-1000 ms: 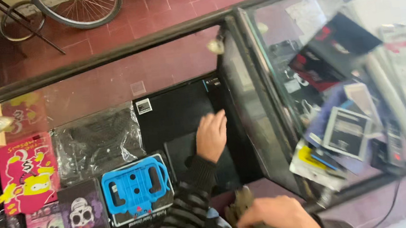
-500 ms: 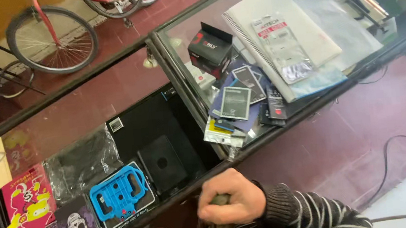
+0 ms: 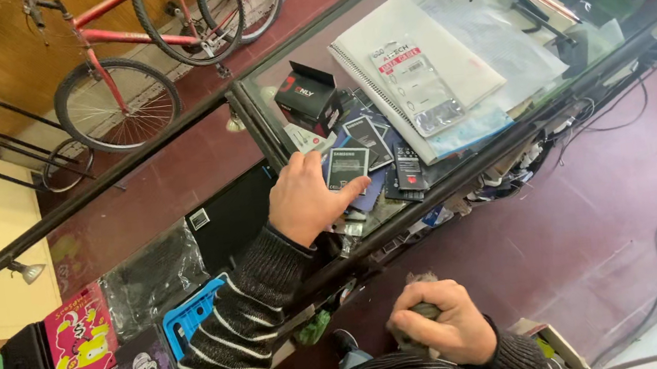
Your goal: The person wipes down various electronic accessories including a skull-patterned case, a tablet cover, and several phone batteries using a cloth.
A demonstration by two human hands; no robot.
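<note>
I see the left hand [image 3: 304, 203] resting flat, fingers loosely spread and holding nothing, on the glass counter [image 3: 273, 105]. Its fingertips touch a pile of phone batteries [image 3: 367, 165]: flat, dark rectangular packs with pale labels, lying overlapped. The right hand [image 3: 441, 328] is clenched around a small grey object [image 3: 423, 312], well below the counter edge; its kind is unclear.

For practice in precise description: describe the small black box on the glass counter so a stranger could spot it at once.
Start at the glass counter and find the big white spiral notebook. Just left of it, past the left hand, stands a small black box. Unlike the flat phone batteries beside it, it is a raised cube with its lid flap up.
</note>
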